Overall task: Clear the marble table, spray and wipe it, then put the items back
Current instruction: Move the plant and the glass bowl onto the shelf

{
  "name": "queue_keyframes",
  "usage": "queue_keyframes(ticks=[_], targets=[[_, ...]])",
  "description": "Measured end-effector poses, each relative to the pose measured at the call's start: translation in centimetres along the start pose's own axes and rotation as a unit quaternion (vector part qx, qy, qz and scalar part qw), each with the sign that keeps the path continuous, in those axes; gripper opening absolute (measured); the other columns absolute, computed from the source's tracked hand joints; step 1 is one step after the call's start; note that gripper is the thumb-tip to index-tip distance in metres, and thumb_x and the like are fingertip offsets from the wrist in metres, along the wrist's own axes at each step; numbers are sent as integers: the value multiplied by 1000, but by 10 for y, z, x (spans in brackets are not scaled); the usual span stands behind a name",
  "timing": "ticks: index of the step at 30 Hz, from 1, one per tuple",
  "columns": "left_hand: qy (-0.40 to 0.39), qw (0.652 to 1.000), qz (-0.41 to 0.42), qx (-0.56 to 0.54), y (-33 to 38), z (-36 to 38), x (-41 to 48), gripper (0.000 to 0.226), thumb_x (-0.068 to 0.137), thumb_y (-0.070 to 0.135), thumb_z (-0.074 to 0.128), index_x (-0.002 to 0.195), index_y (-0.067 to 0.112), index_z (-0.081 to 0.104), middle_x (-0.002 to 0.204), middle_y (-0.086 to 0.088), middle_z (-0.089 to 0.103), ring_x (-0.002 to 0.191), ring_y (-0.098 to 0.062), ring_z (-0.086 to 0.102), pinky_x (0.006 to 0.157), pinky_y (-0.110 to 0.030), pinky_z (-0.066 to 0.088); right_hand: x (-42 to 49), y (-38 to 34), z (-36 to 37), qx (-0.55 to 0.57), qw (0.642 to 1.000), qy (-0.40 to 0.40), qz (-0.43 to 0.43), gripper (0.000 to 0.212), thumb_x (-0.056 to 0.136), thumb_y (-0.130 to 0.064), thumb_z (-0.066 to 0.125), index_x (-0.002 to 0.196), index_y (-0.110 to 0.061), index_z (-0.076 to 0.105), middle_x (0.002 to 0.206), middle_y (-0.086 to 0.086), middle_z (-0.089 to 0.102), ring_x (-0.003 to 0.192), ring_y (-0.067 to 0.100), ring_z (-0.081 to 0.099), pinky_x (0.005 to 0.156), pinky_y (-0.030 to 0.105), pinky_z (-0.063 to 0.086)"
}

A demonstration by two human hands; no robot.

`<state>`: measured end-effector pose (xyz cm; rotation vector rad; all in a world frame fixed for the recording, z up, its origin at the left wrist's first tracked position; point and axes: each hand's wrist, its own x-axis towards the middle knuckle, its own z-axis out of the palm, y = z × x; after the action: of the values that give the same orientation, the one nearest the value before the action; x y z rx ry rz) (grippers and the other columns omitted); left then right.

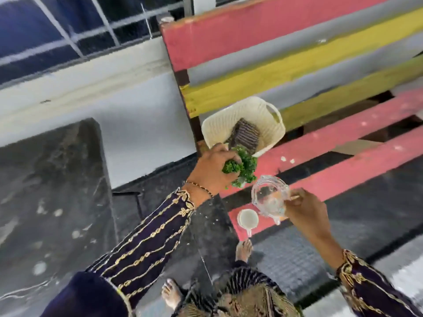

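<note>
The dark marble table [52,191] fills the left side, with pale spots on its top. My left hand [212,168] grips a small green leafy plant [246,168] over the bench's pink slats, next to a white woven basket [219,126] with a dark striped cloth [245,136] inside. My right hand [306,211] holds a clear glass jug [270,197] tilted above the bench's front edge. A white cup [248,219] stands on the front pink slat just left of the jug.
The pink and yellow slatted bench [332,143] takes up the right side, with gaps between its slats. My bare feet [243,249] stand on a dark floor between table and bench. A white wall and a window lie behind.
</note>
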<state>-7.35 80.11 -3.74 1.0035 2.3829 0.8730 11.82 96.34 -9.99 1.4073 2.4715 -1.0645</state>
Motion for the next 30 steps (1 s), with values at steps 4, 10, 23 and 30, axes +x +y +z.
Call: queue_keyframes(ticks=[4,10,23,30], targets=[[-68,997,16,14,20,84,55,26,76,11,73,101,17,70,100,-3,49,97,-20,54,84,-26,40,37,65,-11,14,998,36,55,22,89,-11,69,109,-4,68,91,14,78,91,32,72,72,30,40],[-105,993,34,40,22,177,137,27,76,4,71,101,15,70,110,-9,54,106,-23,54,91,-24,35,104,133,-5,8,989,72,130,24,87,-7,65,109,-1,69,100,20,75,97,40,69,74,34,41],[-47,993,57,92,12,254,231,31,68,2,77,93,20,69,105,-3,57,94,-14,59,84,-6,1,184,183,11,33,971,70,225,32,88,-5,60,120,0,60,110,27,71,92,36,62,75,33,41],[-77,993,63,59,6,262,239,31,73,-1,73,98,17,69,110,-6,53,97,-16,56,83,-6,27,193,188,16,39,969,56,237,28,94,-10,58,121,0,60,112,27,72,110,43,62,87,39,43]])
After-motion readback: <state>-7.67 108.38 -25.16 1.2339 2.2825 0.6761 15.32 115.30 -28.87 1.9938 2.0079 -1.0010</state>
